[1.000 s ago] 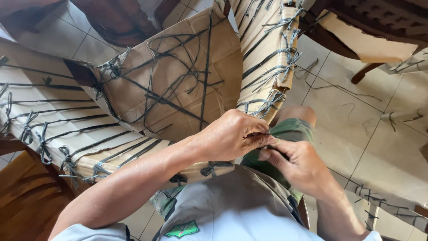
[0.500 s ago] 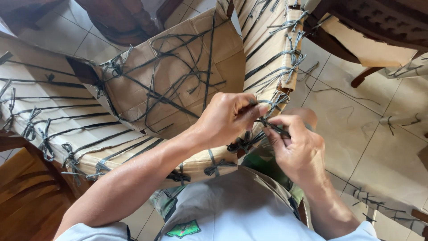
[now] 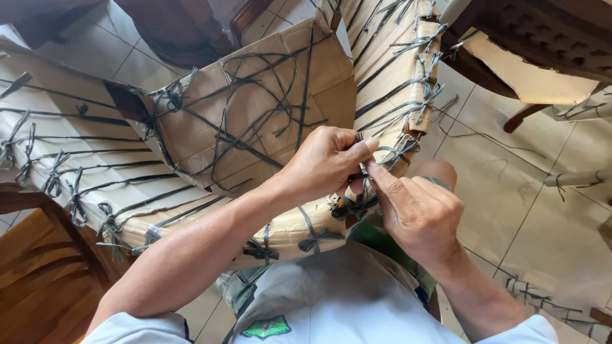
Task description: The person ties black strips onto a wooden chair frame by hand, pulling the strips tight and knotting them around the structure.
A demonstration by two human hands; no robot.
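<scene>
Both hands meet over the front edge of a large piece of furniture wrapped in brown cardboard (image 3: 255, 108), which rests across the person's lap and is laced all over with thin dark grey plastic strapping (image 3: 248, 137). The left hand (image 3: 322, 162) is closed, thumb and fingertips pinching a strand of that strapping just where it crosses the cardboard's edge. The right hand (image 3: 417, 213) is closed too, its forefinger and thumb nipping the same strand right beside the left fingertips, so the two hands touch at the pinch point.

The strapping looks light, flat and limp, likely smooth and a little slippery, so a tight fingertip pinch close to the knot seems the sensible hold; a loose grip further along would probably let it slide. The cardboard looks stiff but easily dented and torn at its creased corners. The wrapped piece itself appears bulky and awkward, better steadied by its edges.

Loose strap ends lie on the pale tiled floor (image 3: 510, 191), and dark wooden furniture (image 3: 542, 38) stands nearby.
</scene>
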